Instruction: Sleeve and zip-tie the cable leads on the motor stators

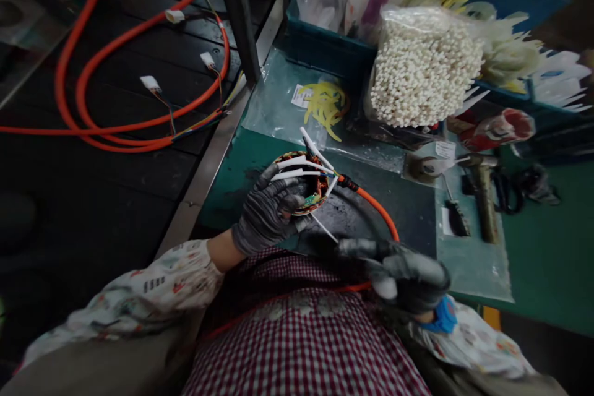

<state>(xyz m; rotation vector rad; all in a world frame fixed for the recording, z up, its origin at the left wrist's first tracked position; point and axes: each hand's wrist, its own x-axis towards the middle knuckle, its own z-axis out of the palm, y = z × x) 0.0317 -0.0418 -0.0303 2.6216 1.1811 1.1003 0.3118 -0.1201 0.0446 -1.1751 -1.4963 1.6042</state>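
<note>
Closest to my camera is a red-and-white checked garment (301,340), with the right hand (408,275) just beyond it, gloved and wearing a blue band (443,315) at the wrist. Its fingers are partly curled and the forefinger reaches left to the end of a thin white strand (325,228); through the blur I cannot tell whether it pinches that strand. On my other side, the gloved left hand (269,213) closes around the left and lower edge of a wound ring (315,201), thumb and fingers bent over the rim, holding it above the bench (552,260) in front of the garment. I see the ring's opening facing up, its axis running roughly toward my camera, while white sleeves (292,164) point leftward across it. From its right side, an orange cable (378,207) leads rightward, then bends down behind the right hand. Farther off I have a hammer (486,204) lying head away, yellow pieces (325,105) on clear plastic, then a bag of white sticks (424,71) against a blue bin (325,43).
</note>
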